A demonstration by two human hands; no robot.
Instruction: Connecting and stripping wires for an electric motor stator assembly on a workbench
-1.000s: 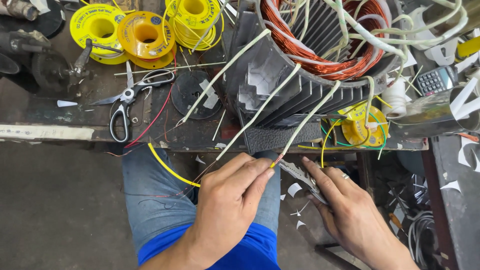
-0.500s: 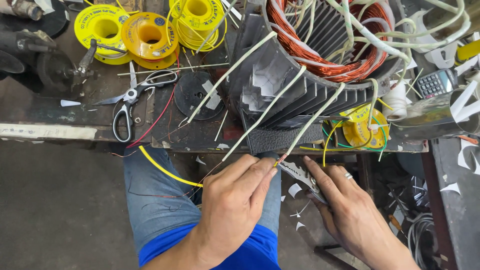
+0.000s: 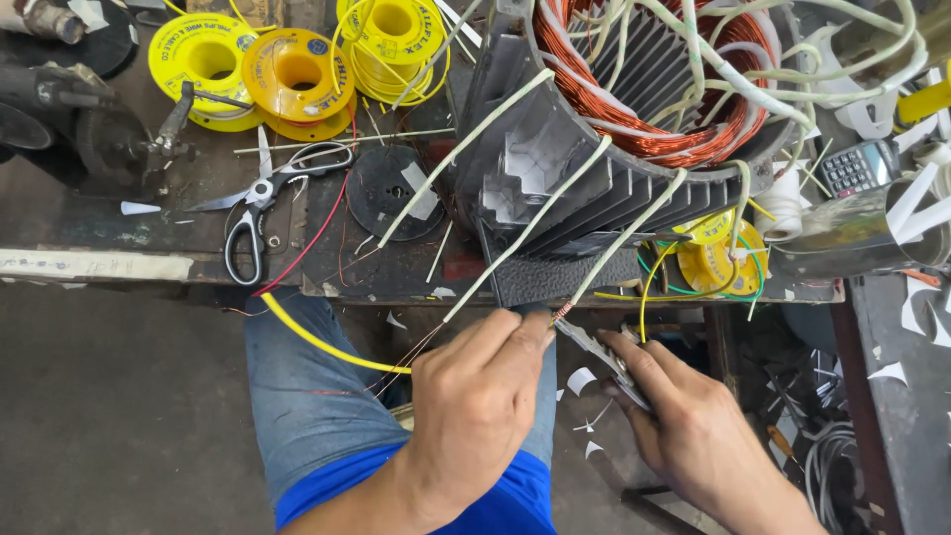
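Observation:
A finned grey motor stator (image 3: 584, 168) with copper windings (image 3: 644, 129) lies on the workbench (image 3: 99, 266). Several white sleeved leads (image 3: 525, 233) hang from it toward me. My left hand (image 3: 475, 406) pinches the bare copper end of one lead (image 3: 561, 313) between thumb and forefinger, just below the bench edge. My right hand (image 3: 693, 436) holds a small metal blade tool (image 3: 599, 352) whose tip touches that same wire end. A yellow wire (image 3: 317, 342) runs across my blue-jeaned knee.
Yellow and orange wire spools (image 3: 287, 74) sit at the back left, scissors (image 3: 263, 198) and a black disc (image 3: 396, 193) beside them. A small yellow spool (image 3: 728, 260), white tape roll (image 3: 783, 203) and calculator (image 3: 857, 168) lie right. White paper scraps (image 3: 580, 381) litter the floor.
The view has drifted slightly, so the bench sits a little higher and further left in frame. Both hands stay at the wire end, the tool still working against it.

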